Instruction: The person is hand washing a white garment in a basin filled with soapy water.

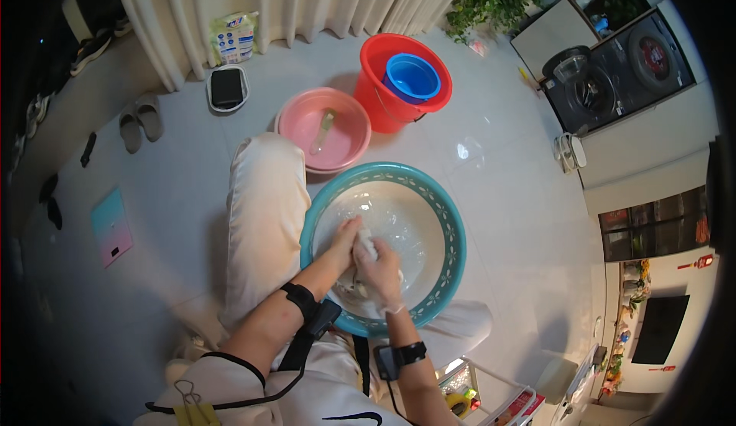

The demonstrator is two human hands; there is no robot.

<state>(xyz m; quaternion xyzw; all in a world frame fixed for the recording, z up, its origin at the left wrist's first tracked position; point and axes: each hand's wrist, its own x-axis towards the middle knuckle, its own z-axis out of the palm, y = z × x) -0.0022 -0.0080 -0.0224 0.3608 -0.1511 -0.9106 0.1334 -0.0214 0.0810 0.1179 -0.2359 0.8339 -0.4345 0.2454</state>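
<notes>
A wide basin (453, 250) with a teal rim, patterned with pale flower shapes, stands on the floor between my knees. Water with some suds lies in it. Over the water, my left hand (345, 237) and my right hand (377, 267) are close together, both closed on a wet, whitish cloth (368, 244). A twisted length of it shows between them, and more bunched cloth hangs below, partly hidden by my right hand and wrist. What kind of cloth it is I cannot make out.
Beyond the basin are stacked pink basins (353, 146) holding a pale-handled brush (323, 131), and a red bucket (376, 108) with a blue bowl (414, 77) inside. Slippers (140, 122) and a pink-and-blue scale (113, 227) lie left. A rack (498, 395) stands close right.
</notes>
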